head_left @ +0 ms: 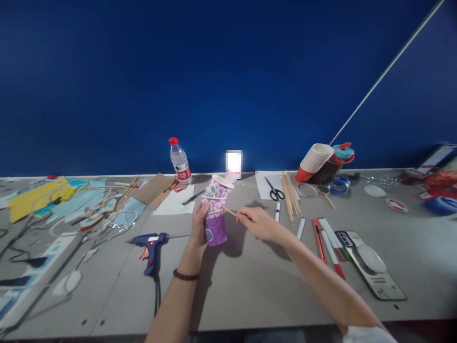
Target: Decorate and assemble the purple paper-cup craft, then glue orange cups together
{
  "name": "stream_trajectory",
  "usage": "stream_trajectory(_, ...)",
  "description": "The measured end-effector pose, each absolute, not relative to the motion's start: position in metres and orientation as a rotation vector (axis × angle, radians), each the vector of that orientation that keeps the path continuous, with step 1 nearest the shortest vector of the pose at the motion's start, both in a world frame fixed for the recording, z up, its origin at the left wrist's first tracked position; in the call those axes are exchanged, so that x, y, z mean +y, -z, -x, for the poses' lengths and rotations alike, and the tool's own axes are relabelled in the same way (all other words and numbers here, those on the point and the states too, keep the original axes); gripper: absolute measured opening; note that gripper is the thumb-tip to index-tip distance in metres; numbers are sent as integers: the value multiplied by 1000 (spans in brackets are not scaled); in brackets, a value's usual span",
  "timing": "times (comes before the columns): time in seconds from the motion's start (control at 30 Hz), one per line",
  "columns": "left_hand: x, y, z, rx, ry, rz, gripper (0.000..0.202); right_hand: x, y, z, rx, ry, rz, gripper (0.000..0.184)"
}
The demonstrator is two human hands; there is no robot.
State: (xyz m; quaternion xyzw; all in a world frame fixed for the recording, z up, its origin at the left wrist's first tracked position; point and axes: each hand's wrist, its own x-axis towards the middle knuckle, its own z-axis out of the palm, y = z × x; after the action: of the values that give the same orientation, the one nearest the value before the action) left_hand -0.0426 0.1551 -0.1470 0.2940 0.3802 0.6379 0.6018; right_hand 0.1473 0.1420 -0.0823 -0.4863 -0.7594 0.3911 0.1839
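My left hand is closed around a stack of purple-and-white patterned paper cups, held tilted above the table. The lower part is solid purple, while the upper cups carry a scalloped pattern. Between the fingertips of my right hand is a thin wooden stick. Its far end meets the side of the cups; whether it pierces the wall or only touches it, I cannot tell. To the left lies a blue hot glue gun with a red trigger.
A water bottle, scissors, wooden sticks and stacked paper cups stand or lie along the back. Markers and a phone are at right. A power strip and tangled cables occupy the left.
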Motion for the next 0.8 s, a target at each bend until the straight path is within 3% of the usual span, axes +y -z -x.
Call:
stream_trajectory(0.23,154,144,47,873,-1442,-615,47,138,80,-145,-2207,-977,1362,29)
stream_trajectory(0.5,153,145,46,823,-1392,-593,36,137,75,-147,-2231,-996,1368,28)
stream_trajectory(0.8,150,147,38,791,-1385,-714,46,135,87,-140,-2235,-806,1373,29)
